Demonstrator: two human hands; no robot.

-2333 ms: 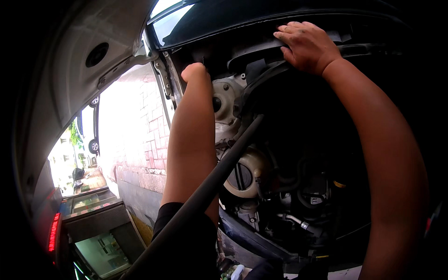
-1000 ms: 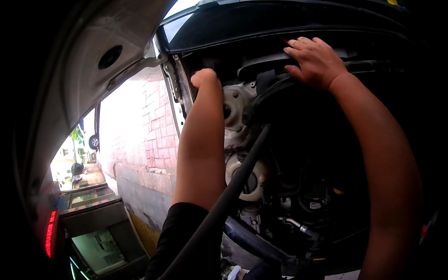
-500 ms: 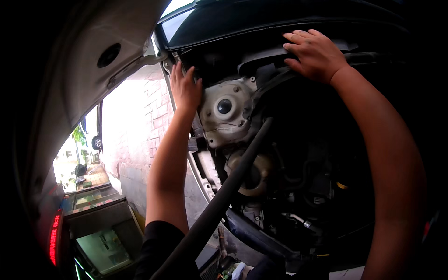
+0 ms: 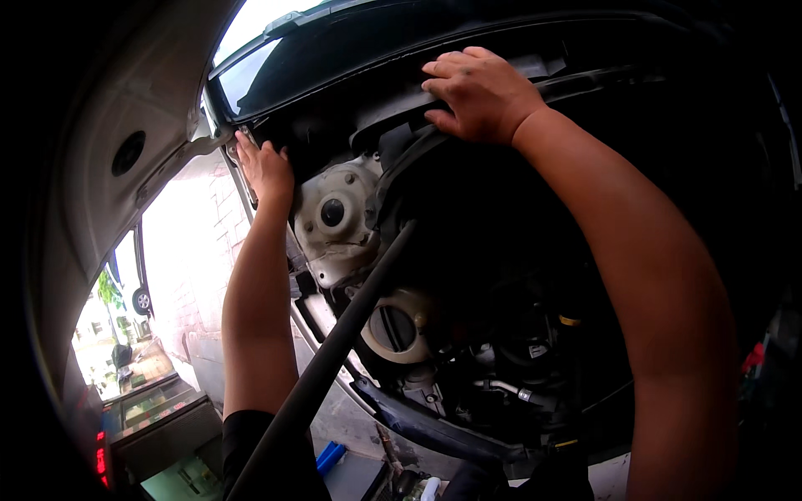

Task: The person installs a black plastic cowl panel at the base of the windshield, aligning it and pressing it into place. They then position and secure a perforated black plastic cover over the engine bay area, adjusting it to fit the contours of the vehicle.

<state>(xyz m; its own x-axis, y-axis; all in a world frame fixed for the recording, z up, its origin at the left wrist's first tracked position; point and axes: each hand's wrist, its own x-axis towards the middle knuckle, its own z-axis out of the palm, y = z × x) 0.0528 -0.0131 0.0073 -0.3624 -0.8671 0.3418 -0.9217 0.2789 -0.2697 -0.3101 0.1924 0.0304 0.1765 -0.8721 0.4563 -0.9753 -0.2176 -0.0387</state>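
Note:
Beneath a raised car hood, my left hand rests at the fender edge by the hood hinge. Its fingers are stretched out and apart, and I see nothing held in them. A pale metal strut tower with a round dark centre stands right beside that hand. Further right, my right hand reaches over a long black cowl panel below the windshield. Its fingers curl on the far side and the thumb lies on the near side, with the panel between them. The fingertips' undersides are hidden.
A thick dark pole slants across the engine bay near my left arm. The underside of the hood looms at the left. A pale round reservoir and a metal pipe sit in the dark bay. Paving shows outside.
The view has shifted and tilted, so the car and both hands appear further left. Against the car, both hands stay at nearly the same places.

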